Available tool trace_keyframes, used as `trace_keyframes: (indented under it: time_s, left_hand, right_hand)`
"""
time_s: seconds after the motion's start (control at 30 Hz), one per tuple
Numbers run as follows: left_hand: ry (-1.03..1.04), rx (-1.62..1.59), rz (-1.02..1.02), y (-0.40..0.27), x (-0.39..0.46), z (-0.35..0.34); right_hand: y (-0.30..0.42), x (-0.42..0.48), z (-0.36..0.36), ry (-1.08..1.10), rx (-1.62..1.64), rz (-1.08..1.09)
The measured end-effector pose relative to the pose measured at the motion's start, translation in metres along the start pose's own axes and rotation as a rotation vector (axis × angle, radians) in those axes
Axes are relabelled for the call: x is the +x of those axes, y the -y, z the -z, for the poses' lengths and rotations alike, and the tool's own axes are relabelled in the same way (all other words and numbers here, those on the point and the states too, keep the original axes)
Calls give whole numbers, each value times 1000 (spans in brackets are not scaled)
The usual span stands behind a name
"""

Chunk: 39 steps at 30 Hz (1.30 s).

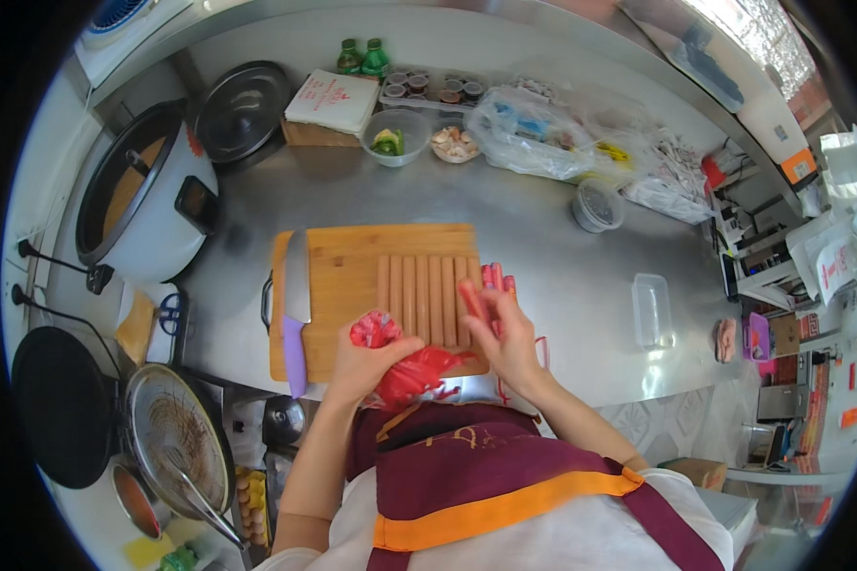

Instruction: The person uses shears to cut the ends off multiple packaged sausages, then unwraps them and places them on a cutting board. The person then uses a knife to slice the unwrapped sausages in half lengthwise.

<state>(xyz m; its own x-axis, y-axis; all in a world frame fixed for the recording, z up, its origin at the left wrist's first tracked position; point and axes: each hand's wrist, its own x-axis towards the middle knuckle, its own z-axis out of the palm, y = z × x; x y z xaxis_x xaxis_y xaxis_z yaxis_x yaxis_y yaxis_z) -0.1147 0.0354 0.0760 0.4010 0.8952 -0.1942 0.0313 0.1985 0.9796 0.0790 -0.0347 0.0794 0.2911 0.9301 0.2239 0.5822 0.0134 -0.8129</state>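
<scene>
My left hand (371, 364) is closed around crumpled red plastic film (421, 375), some of it bulging above the fist. Between the thumb and fingers of my right hand (510, 339) is a reddish sausage (473, 300), tilted over the board's right edge. Several long sausages (420, 300) lie side by side on the wooden cutting board (343, 268). Beyond my right fingers, red-wrapped sausages (498, 275) rest on the steel counter, partly hidden. A kitchen knife (297, 307) with a purple handle lies along the board's left side.
At the left stands a large rice cooker (164, 214) with its lid up. Along the back are a clear bowl (398, 139), a bowl of garlic (455, 144) and plastic bags (535, 135). A lidded tub (598, 205) and a clear plastic container (651, 312) sit on the right.
</scene>
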Motion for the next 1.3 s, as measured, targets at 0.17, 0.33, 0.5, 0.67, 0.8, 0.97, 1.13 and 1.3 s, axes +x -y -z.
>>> trace_keyframes:
  time_s: [0.17, 0.33, 0.5, 0.67, 0.8, 0.97, 1.13, 1.3]
  left_hand:
    - [24, -222, 28, -9, 6, -8]
    - [140, -218, 20, 3, 0, -9]
    - [76, -391, 69, 21, 0, -8]
    - [-13, -598, 82, 20, -10, -14]
    - [-112, -441, -34, 15, -23, -13]
    - [-101, -301, -38, 27, -54, 10]
    - [9, -284, -226, 35, -92, 40]
    - [41, -524, -25, 28, -112, 59]
  right_hand:
    - [25, -17, -17, 184, 184, 99]
    - [25, -20, -14, 220, 267, 7]
    - [31, -15, -6, 376, 381, -196]
    - [40, -12, -22, 330, 857, -249]
    - [37, -9, -41, 249, 652, -46]
    - [44, 26, -49, 161, 1197, -441]
    - [26, 99, -53, -24, 1169, -624]
    - [-11, 113, -109, 106, 545, -522]
